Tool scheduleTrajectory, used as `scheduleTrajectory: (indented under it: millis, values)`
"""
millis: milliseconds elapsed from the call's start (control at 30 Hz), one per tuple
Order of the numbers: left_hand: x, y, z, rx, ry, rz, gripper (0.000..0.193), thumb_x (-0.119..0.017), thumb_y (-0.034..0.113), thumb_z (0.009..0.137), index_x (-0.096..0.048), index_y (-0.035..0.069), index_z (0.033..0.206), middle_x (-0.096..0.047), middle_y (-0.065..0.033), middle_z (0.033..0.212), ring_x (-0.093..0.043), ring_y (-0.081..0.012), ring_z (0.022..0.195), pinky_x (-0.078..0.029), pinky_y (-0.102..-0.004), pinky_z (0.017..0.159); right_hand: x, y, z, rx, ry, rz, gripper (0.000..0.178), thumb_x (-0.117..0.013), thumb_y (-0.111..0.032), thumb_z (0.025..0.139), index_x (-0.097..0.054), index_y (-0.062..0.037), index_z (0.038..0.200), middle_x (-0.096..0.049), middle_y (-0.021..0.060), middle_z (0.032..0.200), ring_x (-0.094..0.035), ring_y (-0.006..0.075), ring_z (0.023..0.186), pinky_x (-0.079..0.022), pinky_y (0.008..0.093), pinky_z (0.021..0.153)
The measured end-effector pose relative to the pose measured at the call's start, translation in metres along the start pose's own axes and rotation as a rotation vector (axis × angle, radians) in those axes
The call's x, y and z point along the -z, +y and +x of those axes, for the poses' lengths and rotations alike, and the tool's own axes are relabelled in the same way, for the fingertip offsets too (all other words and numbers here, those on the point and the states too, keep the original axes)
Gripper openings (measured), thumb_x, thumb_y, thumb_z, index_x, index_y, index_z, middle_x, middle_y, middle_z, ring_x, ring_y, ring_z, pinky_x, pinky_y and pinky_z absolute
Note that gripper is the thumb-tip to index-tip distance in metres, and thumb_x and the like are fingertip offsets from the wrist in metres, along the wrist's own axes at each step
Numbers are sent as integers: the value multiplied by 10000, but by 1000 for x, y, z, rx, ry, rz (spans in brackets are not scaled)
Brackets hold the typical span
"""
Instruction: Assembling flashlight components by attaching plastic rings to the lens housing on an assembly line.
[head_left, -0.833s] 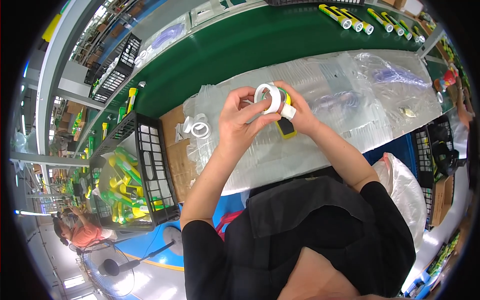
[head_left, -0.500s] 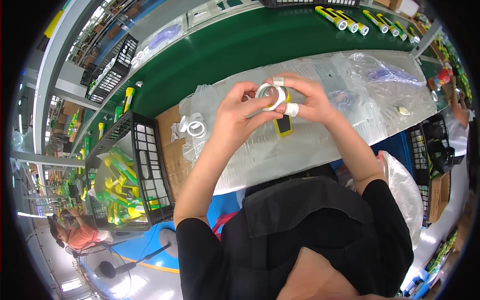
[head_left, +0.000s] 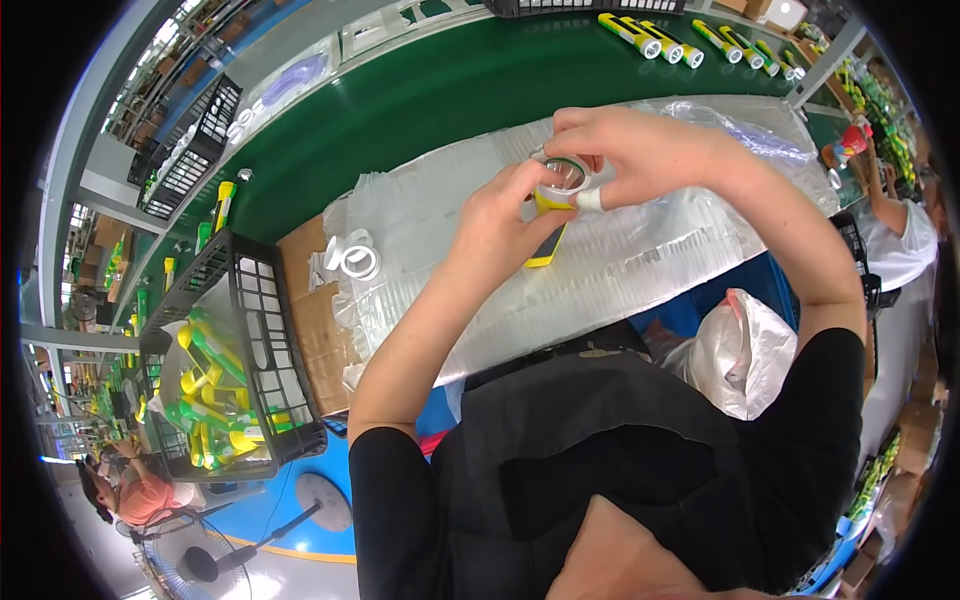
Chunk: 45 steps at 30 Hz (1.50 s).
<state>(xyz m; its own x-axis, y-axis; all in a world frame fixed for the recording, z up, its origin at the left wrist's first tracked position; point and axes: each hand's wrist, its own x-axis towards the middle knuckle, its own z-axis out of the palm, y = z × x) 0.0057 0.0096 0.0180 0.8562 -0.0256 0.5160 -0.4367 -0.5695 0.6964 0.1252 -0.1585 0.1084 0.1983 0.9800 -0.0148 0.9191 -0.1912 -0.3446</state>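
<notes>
A yellow-and-black flashlight [head_left: 541, 257] stands out below my hands over the plastic-covered bench, its head tilted up toward me. My left hand [head_left: 497, 222] is closed round the head end, fingers and thumb on its near left side. My right hand [head_left: 640, 160] reaches over from the right and grips the white ring [head_left: 573, 190] with a clear lens at the flashlight's head. White finger covers show on my right thumb and a fingertip. Several loose white rings [head_left: 360, 262] lie on the bench to the left of my left hand.
A black crate [head_left: 262, 310] of green and yellow flashlights stands at left. Finished-looking flashlights [head_left: 630, 37] lie on the green surface [head_left: 430, 110] at the back. A white bag [head_left: 745, 350] hangs at right. Two other people sit farther off. A fan [head_left: 203, 563] stands at lower left.
My right hand has swung up and over the ring, its elbow moving out to the right. My left hand has shifted from the ring's front to the flashlight's head. The view has shifted slightly.
</notes>
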Motion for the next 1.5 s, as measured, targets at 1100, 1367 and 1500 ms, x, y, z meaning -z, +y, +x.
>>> scheduleTrajectory:
  millis: [1100, 1367, 1500]
  values:
    - [-1, -11, 2, -100, 78, 116, 360, -834, 97, 697, -628, 73, 991, -655, -61, 898, -600, -187, 732, -509, -310, 655, -1, -22, 21, -621, -243, -287, 399, -716, -284, 765, -575, 1, 1007, -588, 128, 961, -597, 309, 780, -485, 401, 656]
    - [0, -8, -2, -80, 55, 78, 345, -829, 79, 695, -625, 75, 973, -680, -62, 936, -645, -216, 807, -522, -314, 680, -11, -7, 13, -205, -37, -46, 343, -732, -206, 761, -534, -4, 954, -556, 97, 941, -576, 242, 784, -466, 369, 651]
    - [2, -10, -1, -81, 64, 41, 333, -823, 74, 701, -622, 74, 966, -679, -64, 938, -644, -219, 812, -522, -316, 680, -21, -7, 9, -326, 112, 108, 343, -741, -235, 769, -538, -8, 927, -538, 95, 794, -550, 229, 689, -446, 354, 601]
